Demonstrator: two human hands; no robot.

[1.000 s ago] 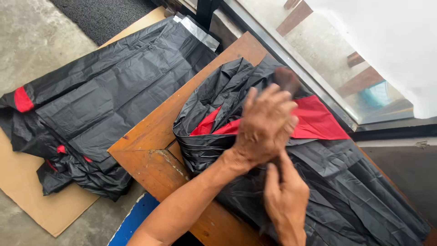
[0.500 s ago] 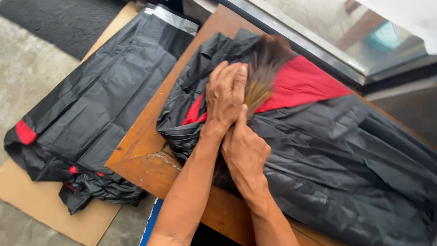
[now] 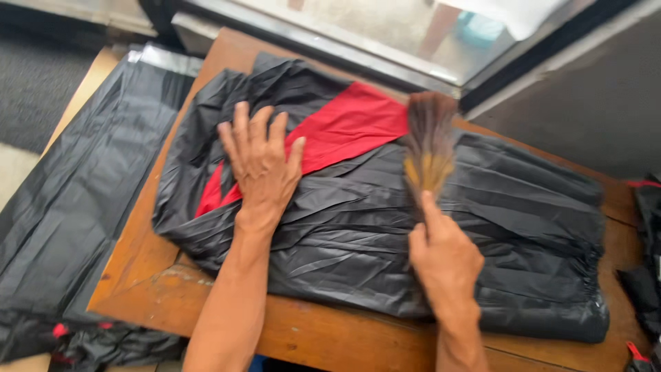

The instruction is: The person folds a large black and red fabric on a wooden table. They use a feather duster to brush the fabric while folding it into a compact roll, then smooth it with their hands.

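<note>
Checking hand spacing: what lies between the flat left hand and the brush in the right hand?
Head view: between left hand and brush lie only the red panel and creased black plastic sheet.

Glossy, crinkled black plastic sheeting (image 3: pixel 385 227) with a smooth matt red panel (image 3: pixel 351 127); beneath it, worn, scuffed brown wooden table (image 3: pixel 158 289). On the sheeting, soft bristled brush (image 3: pixel 428 148), blurred.

Left hand (image 3: pixel 261 165) flat on black bag (image 3: pixel 427 234), brush (image 3: pixel 428 155) in right hand (image 3: pixel 444 258)

Frame centre: plastic bag (image 3: pixel 385 227) lies on wooden table (image 3: pixel 323 337).
Frame left: second bag (image 3: pixel 76 200) lies beside the table, lower down.
On the bag: left hand (image 3: pixel 261 165) left, brush (image 3: pixel 428 148) right.
</note>
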